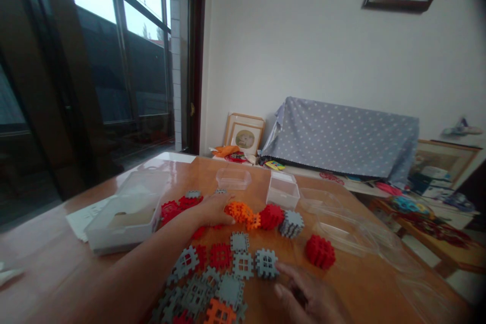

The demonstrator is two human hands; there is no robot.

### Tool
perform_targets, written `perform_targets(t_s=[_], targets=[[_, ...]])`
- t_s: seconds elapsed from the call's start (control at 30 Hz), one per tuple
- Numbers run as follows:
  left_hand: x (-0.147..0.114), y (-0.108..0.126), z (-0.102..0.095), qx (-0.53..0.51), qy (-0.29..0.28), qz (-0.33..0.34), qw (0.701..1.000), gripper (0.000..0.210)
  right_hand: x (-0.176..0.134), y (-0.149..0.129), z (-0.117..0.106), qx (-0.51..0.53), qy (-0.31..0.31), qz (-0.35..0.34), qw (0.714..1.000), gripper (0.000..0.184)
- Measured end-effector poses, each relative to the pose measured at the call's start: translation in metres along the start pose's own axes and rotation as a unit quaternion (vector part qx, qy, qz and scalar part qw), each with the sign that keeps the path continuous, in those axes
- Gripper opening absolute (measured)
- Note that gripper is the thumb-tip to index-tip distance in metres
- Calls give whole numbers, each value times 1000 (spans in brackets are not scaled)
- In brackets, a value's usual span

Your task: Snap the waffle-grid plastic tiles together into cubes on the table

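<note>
My left hand [214, 210] reaches over the far part of the pile, beside red interlocking plastic tiles [170, 211] and a row of orange tiles [239, 211]. Its thumb points right; the other fingertips are hidden, so its grip cannot be made out. A grey tile [220, 191] shows just past it. My right hand [307, 291] is open, thumb and index finger apart, the index tip at the edge of a small stack of grey window tiles [266, 263]. Loose grey tiles [231, 288], red tiles [220, 256] and an orange tile [219, 312] lie between my arms.
Stacked red tiles [272, 216], a grey stack [291, 224] and another red stack [320, 251] stand on the wooden table [288, 309]. A clear plastic box [121, 225] is at left, a small white box [283, 190] behind, and transparent trays [341, 233] at right.
</note>
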State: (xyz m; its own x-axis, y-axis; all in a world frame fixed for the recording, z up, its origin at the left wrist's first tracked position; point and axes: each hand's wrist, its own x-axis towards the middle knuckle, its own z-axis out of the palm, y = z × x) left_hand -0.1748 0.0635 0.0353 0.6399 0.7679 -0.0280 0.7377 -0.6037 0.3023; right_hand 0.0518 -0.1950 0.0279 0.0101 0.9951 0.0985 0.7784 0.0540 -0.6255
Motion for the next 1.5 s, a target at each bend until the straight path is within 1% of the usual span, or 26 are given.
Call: perform_targets(t_s=[0.07, 0.13, 0.23, 0.3, 0.37, 0.47, 0.53, 0.67, 0.8, 0.97, 1.13, 1.33, 1.43, 1.5], targets=[[-5, 1, 4, -3, 19, -5, 1000, 88, 16, -24, -10, -50, 16, -20, 998, 39], [-9, 4, 8, -5, 40, -12, 999, 82, 38, -45, -13, -125, 64, -35, 990, 36], [-15, 6, 13, -5, 69, -25, 997, 74, 77, -62, -3, -255, 84, -49, 962, 25], [-18, 8, 15, -3, 82, -32, 996, 69, 101, -64, 10, -322, 93, -49, 941, 18], [-20, 8, 16, -2, 89, -39, 995, 64, 122, -61, 23, -365, 98, -52, 924, 17], [-22, 7, 17, 1, 96, -40, 995, 54, 144, -54, 37, -402, 92, -53, 909, 20], [-22, 7, 18, 1, 101, -38, 994, 46, 152, -51, 43, -413, 89, -54, 905, 17], [-23, 7, 18, 0, 109, -34, 993, 37, 158, -48, 48, -426, 85, -51, 899, 14], [-24, 8, 17, 0, 111, -20, 994, 32, 159, -46, 44, -435, 93, -40, 895, 16], [-25, 9, 19, -1, 113, -10, 994, 35, 162, -49, 38, -440, 123, -20, 889, 19], [-23, 9, 21, -4, 117, -5, 993, 33, 161, -55, 44, -436, 125, -40, 890, 16], [-24, 10, 21, -8, 114, -4, 993, 50, 158, -59, 50, -430, 120, -58, 893, 15], [-23, 10, 20, -7, 115, -6, 993, 46, 152, -61, 44, -426, 126, -61, 894, 18], [-23, 10, 20, -8, 116, -10, 993, 42, 146, -61, 38, -422, 137, -49, 895, 20]])
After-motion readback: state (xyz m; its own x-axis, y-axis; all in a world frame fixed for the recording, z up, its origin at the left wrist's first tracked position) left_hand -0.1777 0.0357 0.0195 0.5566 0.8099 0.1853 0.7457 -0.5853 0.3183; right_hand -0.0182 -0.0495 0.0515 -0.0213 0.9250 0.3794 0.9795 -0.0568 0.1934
